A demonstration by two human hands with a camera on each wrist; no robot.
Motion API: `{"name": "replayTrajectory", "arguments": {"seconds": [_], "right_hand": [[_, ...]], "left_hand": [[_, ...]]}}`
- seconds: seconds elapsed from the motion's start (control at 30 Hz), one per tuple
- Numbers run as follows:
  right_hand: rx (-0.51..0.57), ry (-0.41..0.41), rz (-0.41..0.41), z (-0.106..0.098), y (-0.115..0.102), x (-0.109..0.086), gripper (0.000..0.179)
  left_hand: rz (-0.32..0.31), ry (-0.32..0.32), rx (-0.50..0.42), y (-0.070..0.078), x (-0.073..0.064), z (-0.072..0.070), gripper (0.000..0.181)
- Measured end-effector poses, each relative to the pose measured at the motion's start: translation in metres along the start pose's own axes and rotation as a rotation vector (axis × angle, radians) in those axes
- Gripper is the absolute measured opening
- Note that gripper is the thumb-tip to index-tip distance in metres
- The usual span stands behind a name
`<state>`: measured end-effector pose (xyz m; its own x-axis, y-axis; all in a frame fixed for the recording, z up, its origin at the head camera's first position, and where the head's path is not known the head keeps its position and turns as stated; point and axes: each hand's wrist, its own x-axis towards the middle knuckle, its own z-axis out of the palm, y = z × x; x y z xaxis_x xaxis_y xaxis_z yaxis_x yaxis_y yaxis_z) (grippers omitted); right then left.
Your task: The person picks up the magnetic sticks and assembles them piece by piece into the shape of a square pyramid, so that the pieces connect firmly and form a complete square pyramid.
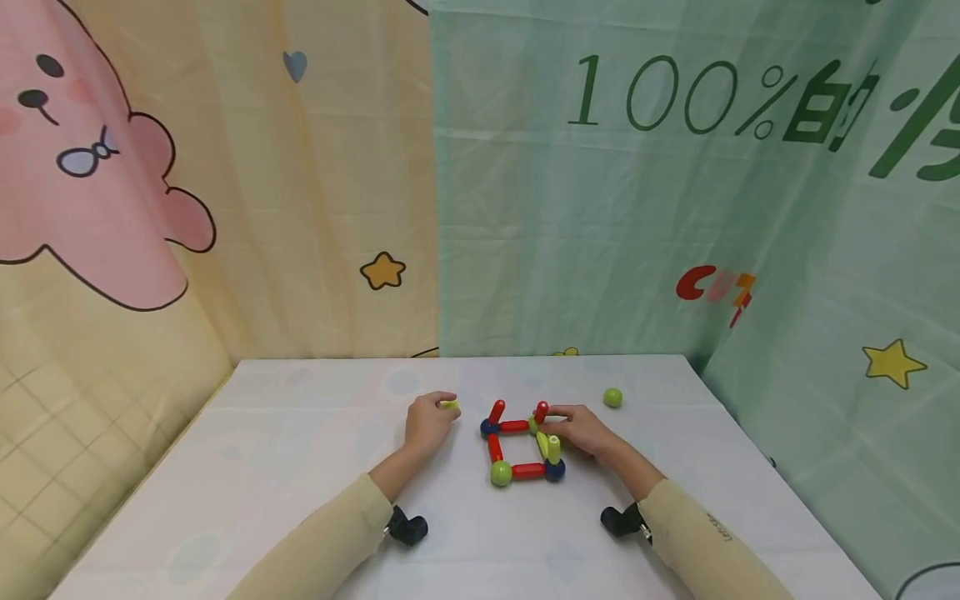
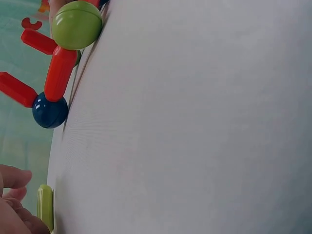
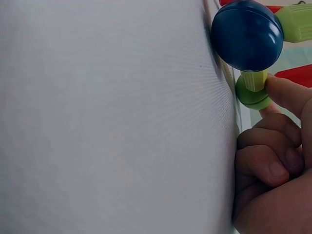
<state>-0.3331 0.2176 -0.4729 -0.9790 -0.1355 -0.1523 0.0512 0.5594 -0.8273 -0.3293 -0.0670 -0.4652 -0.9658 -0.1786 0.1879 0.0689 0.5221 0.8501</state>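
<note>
On the table is a square frame of magnetic rods and balls. Red rods [image 1: 528,471] form three sides and a yellow-green rod [image 1: 542,446] the right one. The corners are two green balls [image 1: 501,474] and two dark blue balls [image 1: 554,470]. Two red rods stand up from the back corners, and a short yellow-green rod [image 1: 553,450] from the front right one. My right hand [image 1: 581,427] pinches the back right green ball [image 3: 253,97]. Left of the frame, my left hand [image 1: 431,423] has a loose yellow-green rod [image 2: 45,207] between thumb and index finger, low over the table.
A loose green ball [image 1: 612,397] lies behind the right hand, toward the back of the white table [image 1: 300,467]. Printed curtains [image 1: 525,250] hang behind the table and along both sides.
</note>
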Motion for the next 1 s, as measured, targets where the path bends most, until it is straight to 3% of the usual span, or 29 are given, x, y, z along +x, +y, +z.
{"name": "replayTrajectory", "arguments": {"seconds": [0.13, 0.43, 1.0], "right_hand": [[-0.005, 0.004, 0.002, 0.001, -0.0018, -0.0003, 0.041], [-0.024, 0.006, -0.001, 0.001, -0.0053, -0.0005, 0.038], [-0.026, 0.022, 0.012, 0.0016, -0.003, -0.0021, 0.041]], "left_hand": [[-0.029, 0.03, 0.038, 0.0001, 0.0026, -0.0023, 0.028], [-0.07, 0.025, 0.097, -0.0048, 0.0073, -0.0028, 0.026], [-0.067, 0.029, 0.16, -0.0041, 0.0073, -0.0006, 0.022]]}}
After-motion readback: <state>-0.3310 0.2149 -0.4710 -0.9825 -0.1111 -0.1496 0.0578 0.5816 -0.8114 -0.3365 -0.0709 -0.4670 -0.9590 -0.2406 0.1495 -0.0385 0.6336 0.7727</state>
